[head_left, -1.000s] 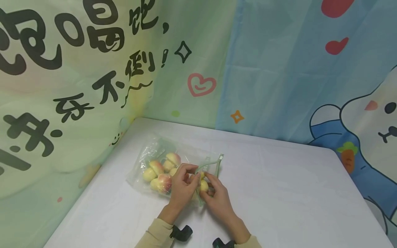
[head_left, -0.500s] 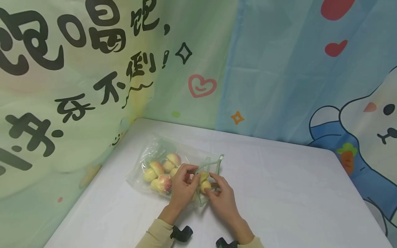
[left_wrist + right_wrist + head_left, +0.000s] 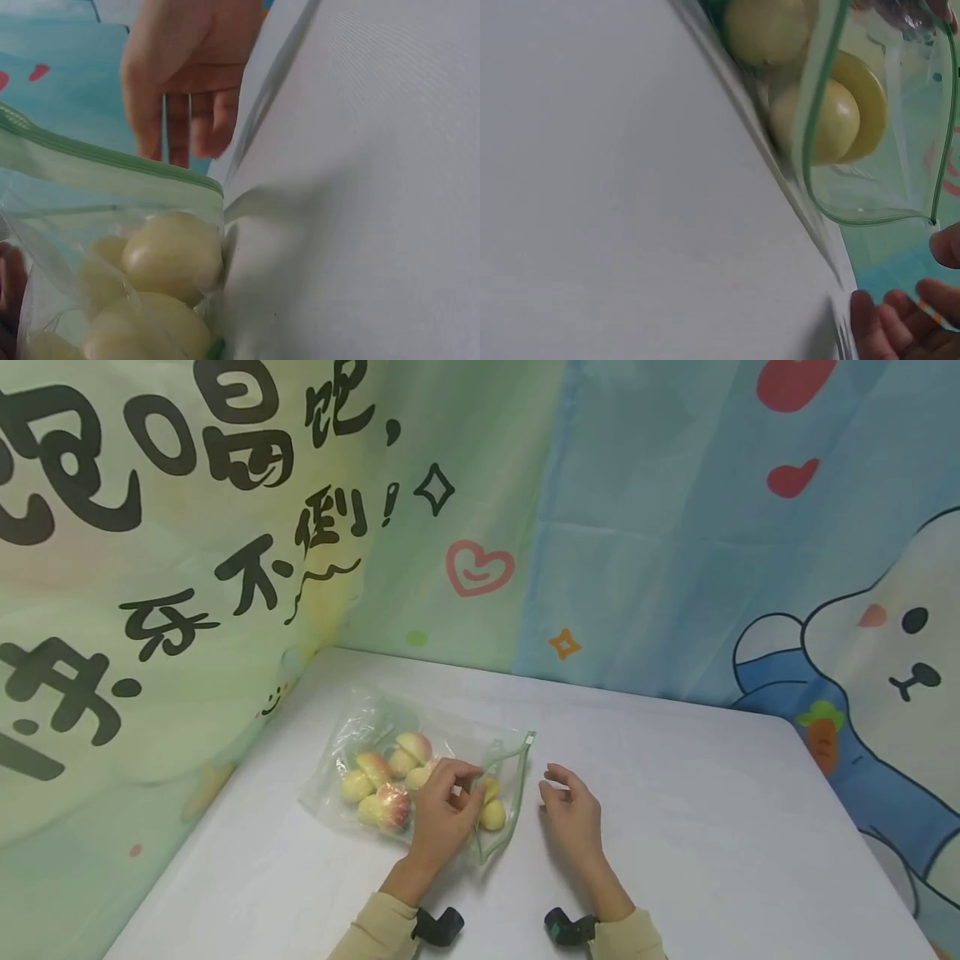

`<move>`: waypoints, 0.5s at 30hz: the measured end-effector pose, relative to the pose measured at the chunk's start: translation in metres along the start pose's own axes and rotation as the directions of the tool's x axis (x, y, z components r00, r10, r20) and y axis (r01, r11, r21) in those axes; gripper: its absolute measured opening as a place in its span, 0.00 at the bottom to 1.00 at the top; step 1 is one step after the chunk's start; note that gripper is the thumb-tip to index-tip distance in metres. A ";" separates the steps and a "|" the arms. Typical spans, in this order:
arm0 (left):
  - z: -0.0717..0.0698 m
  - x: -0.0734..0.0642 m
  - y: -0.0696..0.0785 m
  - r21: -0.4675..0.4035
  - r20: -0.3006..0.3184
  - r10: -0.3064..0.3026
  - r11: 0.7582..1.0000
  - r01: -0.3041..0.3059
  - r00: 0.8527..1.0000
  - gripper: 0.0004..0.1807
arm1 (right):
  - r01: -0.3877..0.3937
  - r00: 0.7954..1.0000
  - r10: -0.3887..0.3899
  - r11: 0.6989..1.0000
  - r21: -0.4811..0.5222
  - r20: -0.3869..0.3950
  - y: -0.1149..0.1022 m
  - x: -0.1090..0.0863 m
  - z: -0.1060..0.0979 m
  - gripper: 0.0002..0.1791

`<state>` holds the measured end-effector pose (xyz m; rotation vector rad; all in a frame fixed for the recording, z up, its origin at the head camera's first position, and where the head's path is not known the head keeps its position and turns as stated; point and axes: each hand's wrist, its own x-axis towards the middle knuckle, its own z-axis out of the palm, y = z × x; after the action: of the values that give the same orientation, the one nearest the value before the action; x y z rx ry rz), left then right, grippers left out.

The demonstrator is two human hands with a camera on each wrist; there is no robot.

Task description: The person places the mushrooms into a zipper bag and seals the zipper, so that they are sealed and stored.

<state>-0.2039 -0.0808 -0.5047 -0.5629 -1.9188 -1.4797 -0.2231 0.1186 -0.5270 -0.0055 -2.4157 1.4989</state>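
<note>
A clear zip bag (image 3: 468,739) with a green zip edge lies on its side, its mouth gaping to the right. Several yellow fruits with red blush (image 3: 390,806), peach-like and some half-shaped, are inside. My left hand (image 3: 441,818) pinches the bag's upper layer near the mouth. Just inside the opening sit a round yellow fruit (image 3: 492,816) and a curved yellow piece (image 3: 871,112) behind it. Off to the right of the mouth, my right hand (image 3: 576,818) holds nothing, fingers loosely bent and apart from the bag.
The bag lies on a white-covered table (image 3: 712,827). A printed cloth backdrop (image 3: 637,527) rises behind the table and along its left side. Black wrist-worn cameras (image 3: 438,927) sit at both cuffs.
My right hand has let go of the yellow fruit at the bag's mouth and drawn back to the right, its fingers spreading. The left hand has stayed on the bag.
</note>
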 end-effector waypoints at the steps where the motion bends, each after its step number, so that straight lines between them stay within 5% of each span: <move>1: 0.000 0.000 -0.001 0.009 0.009 0.013 1.000 -0.013 1.000 0.10 | -0.051 0.998 0.052 0.999 -0.017 0.025 0.000 0.005 0.001 0.19; 5: 0.000 0.001 -0.001 0.048 0.041 0.059 0.997 -0.061 0.997 0.09 | -0.240 0.960 0.236 0.971 0.007 0.150 -0.004 0.028 0.007 0.27; 9: 0.003 -0.001 0.000 0.102 0.086 0.098 0.989 -0.107 0.991 0.09 | -0.352 0.916 0.333 0.935 0.053 0.222 -0.011 0.049 0.014 0.32; 15: 0.005 -0.003 0.003 0.151 0.130 0.128 0.977 -0.148 0.983 0.10 | -0.381 0.909 0.368 0.924 0.033 0.196 -0.023 0.066 0.020 0.28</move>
<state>-0.2013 -0.0751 -0.5058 -0.7095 -2.0249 -1.2161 -0.2877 0.1007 -0.4989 -0.3500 -2.6179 1.8215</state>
